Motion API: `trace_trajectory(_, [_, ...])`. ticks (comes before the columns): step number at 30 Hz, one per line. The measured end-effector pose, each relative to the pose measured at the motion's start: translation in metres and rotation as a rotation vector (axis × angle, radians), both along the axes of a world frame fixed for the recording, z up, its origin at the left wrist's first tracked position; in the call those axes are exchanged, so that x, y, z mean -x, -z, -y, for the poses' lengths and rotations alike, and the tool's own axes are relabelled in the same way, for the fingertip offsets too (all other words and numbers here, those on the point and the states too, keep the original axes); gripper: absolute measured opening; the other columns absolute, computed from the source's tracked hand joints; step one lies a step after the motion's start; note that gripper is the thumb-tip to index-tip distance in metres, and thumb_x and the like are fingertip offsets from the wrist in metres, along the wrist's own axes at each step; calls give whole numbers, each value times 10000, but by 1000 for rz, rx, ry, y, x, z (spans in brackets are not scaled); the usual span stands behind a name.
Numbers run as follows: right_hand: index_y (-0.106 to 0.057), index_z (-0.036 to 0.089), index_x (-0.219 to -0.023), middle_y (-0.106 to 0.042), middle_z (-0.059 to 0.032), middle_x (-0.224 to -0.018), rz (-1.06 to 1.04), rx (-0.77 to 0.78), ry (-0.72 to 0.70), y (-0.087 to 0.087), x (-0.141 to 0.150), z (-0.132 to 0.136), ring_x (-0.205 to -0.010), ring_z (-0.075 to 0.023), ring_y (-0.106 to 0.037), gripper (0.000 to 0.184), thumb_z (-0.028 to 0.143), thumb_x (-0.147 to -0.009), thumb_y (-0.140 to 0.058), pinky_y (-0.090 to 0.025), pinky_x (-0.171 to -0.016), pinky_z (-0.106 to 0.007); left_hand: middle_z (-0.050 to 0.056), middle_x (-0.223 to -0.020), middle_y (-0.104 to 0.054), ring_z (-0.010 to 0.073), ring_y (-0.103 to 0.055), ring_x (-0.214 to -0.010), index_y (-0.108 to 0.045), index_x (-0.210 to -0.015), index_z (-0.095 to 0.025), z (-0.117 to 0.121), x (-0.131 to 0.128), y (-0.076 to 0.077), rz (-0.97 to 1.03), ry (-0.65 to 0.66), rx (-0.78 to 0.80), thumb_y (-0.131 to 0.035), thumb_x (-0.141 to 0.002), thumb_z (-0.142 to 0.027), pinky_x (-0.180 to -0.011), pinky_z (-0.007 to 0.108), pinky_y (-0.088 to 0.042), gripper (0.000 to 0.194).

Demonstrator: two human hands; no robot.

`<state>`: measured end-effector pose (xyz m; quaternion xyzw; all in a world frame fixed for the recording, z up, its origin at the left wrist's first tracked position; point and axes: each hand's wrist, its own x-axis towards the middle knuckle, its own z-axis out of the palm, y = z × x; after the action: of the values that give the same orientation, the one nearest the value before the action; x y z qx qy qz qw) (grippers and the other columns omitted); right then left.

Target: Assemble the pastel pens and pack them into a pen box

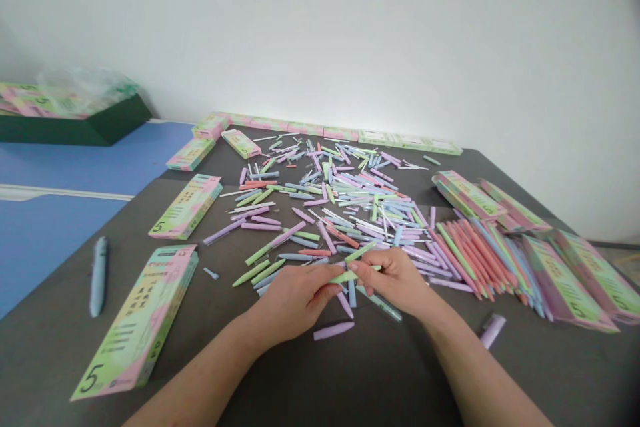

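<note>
A pale green pen barrel [354, 276] sits clamped between the fingers of your left hand [295, 301] and right hand [395, 281], forearms angling in from 6 o'clock over the dark grey surface [320, 380], loose pastel pen parts [345, 207] at 12 o'clock.

The camera is worn on the head and looks forward and down. The left hand [293, 300] and right hand [395, 283] are quite near to it
</note>
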<state>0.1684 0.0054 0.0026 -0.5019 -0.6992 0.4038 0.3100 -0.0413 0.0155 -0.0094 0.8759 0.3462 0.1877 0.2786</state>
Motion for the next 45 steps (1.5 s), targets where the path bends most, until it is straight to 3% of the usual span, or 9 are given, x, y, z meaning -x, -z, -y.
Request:
trace_trajectory(4, [-628,151,-620,-576,-5,-519,-43,51,-42,-1,-4,-1,-487,-107,-493,419,469,-872,-521,-356,-479,-226,56,-1036,-716,220,-658,-893,-607,-1153,-210,-2,1,1,-6,-11,4,-430,-930,-287,-751,300,-454,295])
trace_trajectory(6, [-662,157,-832,-645,-22,-684,-88,56,-55,-5,-9,-1,-586,-127,-549,295,448,-816,-612,-400,-524,-228,48,-1034,-717,215,-660,-891,-618,-1134,-214,-3,2,0,-12,-25,20,-442,-925,-287,-737,291,-456,283])
trace_trajectory(9, [-600,185,-1060,-664,-43,-912,-99,35,-32,-12,-16,0,-752,-159,-594,372,333,-739,-718,-456,-633,-247,39,-996,-724,213,-662,-887,-629,-1113,-209,-5,4,-2,-26,-42,26,-467,-912,-279,-719,283,-458,267])
trace_trajectory(14, [-677,160,-853,-651,-33,-764,7,-47,14,-12,-17,0,-665,-137,-548,138,285,-807,-640,-420,-600,-244,33,-1019,-722,210,-661,-920,-633,-1118,-211,-6,4,-1,-28,-54,-3,-478,-909,-286,-748,286,-468,271])
trace_trajectory(21, [-585,144,-549,-517,5,-479,88,6,-3,-2,-10,-3,-459,-89,-430,453,424,-894,-496,-316,-465,-227,35,-1065,-716,214,-670,-892,-622,-1148,-223,-5,2,3,-72,-46,-17,-457,-918,-290,-738,306,-472,291])
trace_trajectory(29, [-654,169,-967,-671,-47,-894,31,-50,-70,-13,-15,0,-777,-161,-596,221,281,-778,-671,-443,-670,-247,20,-1018,-726,203,-670,-854,-635,-1117,-237,-7,3,1,-58,-42,20,-479,-909,-283,-685,280,-460,265])
trace_trajectory(33, [-684,165,-866,-666,-37,-785,55,-52,-46,-12,-17,-1,-688,-142,-570,146,285,-831,-609,-422,-621,-241,24,-1024,-724,203,-668,-866,-635,-1118,-230,-7,3,1,-50,-52,24,-480,-908,-289,-704,280,-461,268])
trace_trajectory(40, [-598,151,-590,-538,1,-463,55,74,-68,2,-10,-3,-446,-99,-482,474,442,-925,-431,-358,-477,-221,40,-1077,-709,218,-660,-922,-618,-1147,-227,-4,3,4,-77,-52,16,-461,-910,-289,-746,298,-462,291])
trace_trajectory(45, [-661,159,-805,-663,-30,-707,66,-15,-105,-4,-10,-3,-642,-138,-589,244,379,-857,-571,-421,-583,-233,27,-942,-725,206,-660,-855,-650,-1057,-229,-5,3,0,-76,-51,39,-467,-908,-287,-700,275,-451,244])
